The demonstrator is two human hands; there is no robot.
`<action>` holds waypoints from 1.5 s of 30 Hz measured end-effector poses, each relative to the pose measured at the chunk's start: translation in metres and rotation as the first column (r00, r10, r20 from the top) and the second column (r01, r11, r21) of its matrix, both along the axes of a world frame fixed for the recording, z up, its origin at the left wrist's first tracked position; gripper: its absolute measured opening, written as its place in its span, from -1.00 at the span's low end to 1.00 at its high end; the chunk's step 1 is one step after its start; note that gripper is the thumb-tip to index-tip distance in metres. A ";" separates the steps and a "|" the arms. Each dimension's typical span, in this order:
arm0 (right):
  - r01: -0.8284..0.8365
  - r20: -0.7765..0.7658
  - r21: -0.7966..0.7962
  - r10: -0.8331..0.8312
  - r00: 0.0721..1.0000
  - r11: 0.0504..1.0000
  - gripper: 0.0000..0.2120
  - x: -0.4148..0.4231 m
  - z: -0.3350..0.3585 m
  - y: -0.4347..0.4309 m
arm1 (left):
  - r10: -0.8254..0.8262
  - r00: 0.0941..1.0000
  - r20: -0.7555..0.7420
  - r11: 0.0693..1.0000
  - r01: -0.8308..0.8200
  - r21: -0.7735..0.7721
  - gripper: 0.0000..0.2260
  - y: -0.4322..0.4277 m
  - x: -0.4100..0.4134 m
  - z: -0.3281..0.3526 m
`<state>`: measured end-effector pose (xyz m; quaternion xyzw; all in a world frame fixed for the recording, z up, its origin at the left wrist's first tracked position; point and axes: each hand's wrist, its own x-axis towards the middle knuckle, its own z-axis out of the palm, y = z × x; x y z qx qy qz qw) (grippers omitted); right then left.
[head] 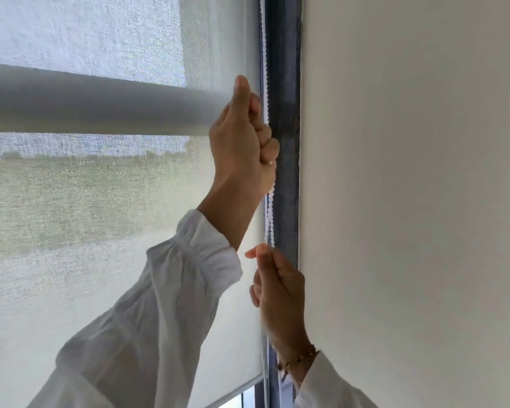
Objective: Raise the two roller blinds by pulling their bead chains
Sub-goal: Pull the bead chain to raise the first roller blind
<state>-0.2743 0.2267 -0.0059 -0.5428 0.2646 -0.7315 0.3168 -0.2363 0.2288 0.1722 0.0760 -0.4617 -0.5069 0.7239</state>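
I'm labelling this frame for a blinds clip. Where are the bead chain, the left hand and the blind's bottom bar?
bead chain (270, 219): head view, on the stretch between the two hands.
left hand (242, 136): head view, on the back of the fist.
bottom bar (236, 391): head view, on its right end.

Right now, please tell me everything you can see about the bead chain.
The bead chain is white, made of small beads, likely plastic. It hangs as two strands beside the dark window frame, at the blind's right edge. The left hand is closed around it high up; the right hand pinches it lower down.
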 end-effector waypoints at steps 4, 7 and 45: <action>-0.284 0.059 0.045 0.281 0.958 0.958 -0.49 -0.014 0.031 -0.006 | -0.028 0.998 -0.047 0.998 0.026 -0.049 -0.65 0.009 0.000 -0.008; -0.404 0.091 0.069 0.398 0.913 0.912 -0.35 -0.028 0.060 -0.010 | 0.050 0.998 0.033 0.998 -0.048 -0.046 -0.64 0.006 0.004 -0.040; 0.058 0.157 -0.038 -0.052 0.986 0.998 -0.66 -0.006 0.033 0.014 | 0.146 0.977 0.158 0.985 -0.129 -0.116 -0.63 0.020 -0.010 0.000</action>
